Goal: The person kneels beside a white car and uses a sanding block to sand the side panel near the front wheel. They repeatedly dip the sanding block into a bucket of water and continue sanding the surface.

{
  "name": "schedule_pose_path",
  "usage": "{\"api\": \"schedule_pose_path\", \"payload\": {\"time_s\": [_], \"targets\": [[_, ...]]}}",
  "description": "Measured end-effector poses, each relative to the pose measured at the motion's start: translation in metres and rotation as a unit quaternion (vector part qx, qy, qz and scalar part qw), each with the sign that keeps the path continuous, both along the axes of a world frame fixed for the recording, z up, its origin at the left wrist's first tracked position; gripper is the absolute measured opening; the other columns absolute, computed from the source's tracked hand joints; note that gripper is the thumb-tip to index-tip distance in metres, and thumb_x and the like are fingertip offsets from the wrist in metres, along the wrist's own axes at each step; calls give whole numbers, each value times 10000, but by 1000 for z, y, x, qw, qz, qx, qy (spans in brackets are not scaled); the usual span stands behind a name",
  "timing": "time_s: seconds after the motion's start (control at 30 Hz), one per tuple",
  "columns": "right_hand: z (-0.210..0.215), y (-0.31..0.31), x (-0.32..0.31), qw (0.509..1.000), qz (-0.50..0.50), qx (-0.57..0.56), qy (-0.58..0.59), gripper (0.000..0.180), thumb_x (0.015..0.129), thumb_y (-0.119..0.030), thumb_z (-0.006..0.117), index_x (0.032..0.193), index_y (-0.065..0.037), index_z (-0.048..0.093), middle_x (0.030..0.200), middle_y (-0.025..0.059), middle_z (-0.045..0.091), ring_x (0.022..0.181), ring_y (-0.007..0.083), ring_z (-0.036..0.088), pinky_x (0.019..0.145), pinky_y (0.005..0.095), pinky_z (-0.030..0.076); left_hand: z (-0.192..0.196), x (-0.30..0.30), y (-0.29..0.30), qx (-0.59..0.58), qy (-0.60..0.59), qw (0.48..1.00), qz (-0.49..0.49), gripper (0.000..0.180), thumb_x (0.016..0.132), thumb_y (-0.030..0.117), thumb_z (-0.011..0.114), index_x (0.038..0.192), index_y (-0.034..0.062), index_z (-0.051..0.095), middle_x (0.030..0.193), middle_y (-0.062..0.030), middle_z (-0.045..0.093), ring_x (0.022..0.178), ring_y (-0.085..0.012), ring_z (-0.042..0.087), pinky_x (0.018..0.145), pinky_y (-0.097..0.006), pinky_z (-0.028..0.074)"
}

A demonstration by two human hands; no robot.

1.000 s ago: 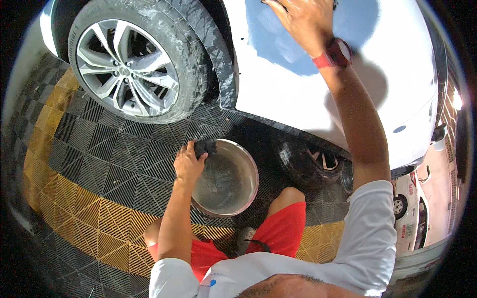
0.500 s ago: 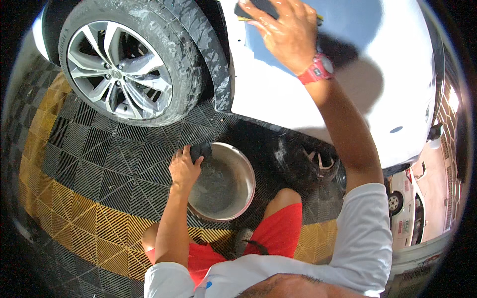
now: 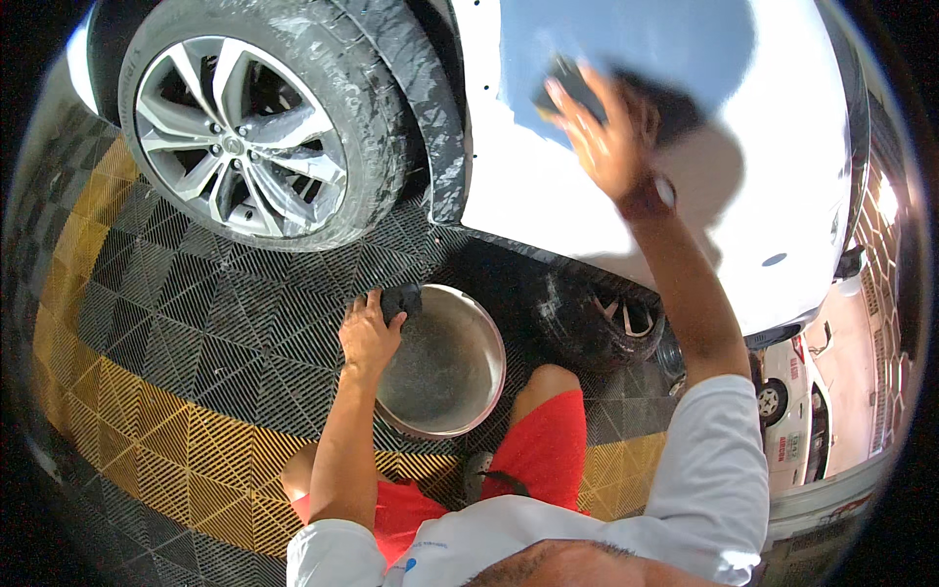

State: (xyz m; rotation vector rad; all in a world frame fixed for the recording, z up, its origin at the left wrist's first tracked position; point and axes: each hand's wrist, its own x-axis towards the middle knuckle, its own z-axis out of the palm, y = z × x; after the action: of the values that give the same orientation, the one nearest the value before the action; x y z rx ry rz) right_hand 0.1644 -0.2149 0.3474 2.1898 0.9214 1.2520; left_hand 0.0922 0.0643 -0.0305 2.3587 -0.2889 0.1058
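My right hand (image 3: 608, 137) presses a dark sponge (image 3: 561, 80) flat against the white car body panel (image 3: 548, 201), just right of the wheel arch. My left hand (image 3: 368, 331) rests on the rim of a round metal basin (image 3: 445, 367) on the floor and holds a dark cloth (image 3: 401, 298) at its edge. The basin looks wet inside. My knees in red shorts (image 3: 544, 452) sit just below the basin.
A tyre with a silver alloy wheel (image 3: 240, 137) fills the upper left. The floor is black plastic grating (image 3: 225, 313) with a yellow band (image 3: 147, 440). The car's glossy panel mirrors another wheel (image 3: 611, 323). A white car (image 3: 797, 411) stands at the right.
My right hand has slid down and to the left across the white panel with the sponge. My left hand has stayed on the basin rim.
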Motion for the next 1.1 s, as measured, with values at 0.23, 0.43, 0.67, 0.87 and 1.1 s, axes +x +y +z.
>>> {"api": "schedule_pose_path", "payload": {"time_s": [0.23,0.43,0.67,0.87,1.1], "targets": [[27,82,22,992,-37,-40,-112,429,857,-271,854,1284,-276,805,1432,21,634,1150,237,633,964,447,464,-2,-3,0,-3,44,999,-7,672,877,422,845,1393,57,617,1227,-221,705,1145,-418,696,963,-498,583],[-20,-48,-27,998,-35,-43,-40,533,876,-291,834,1395,-345,727,1446,-11,623,1212,223,611,992,446,451,8,-8,-10,6,65,998,-16,683,871,409,850,1408,59,613,1242,-205,698,1175,-394,686,978,-479,580],[53,94,11,992,-88,-41,-79,507,965,-262,749,1465,-254,663,1534,92,577,1334,301,556,1072,523,434,0,-2,2,19,45,999,-8,685,869,417,851,1400,50,620,1234,-210,707,1152,-397,697,966,-479,585],[-8,-59,-54,981,-146,-124,-26,500,930,-205,770,1416,-309,715,1494,32,589,1293,262,581,1041,475,436,7,-5,-7,-9,56,998,-26,677,865,411,854,1394,53,631,1236,-207,715,1156,-397,699,971,-476,582],[61,87,23,981,-96,-78,-149,602,955,-145,755,1511,-333,623,1486,37,603,1263,251,600,1042,467,401,10,0,1,-11,39,999,-16,710,865,432,852,1422,57,621,1248,-201,715,1162,-394,697,988,-473,577]]}}
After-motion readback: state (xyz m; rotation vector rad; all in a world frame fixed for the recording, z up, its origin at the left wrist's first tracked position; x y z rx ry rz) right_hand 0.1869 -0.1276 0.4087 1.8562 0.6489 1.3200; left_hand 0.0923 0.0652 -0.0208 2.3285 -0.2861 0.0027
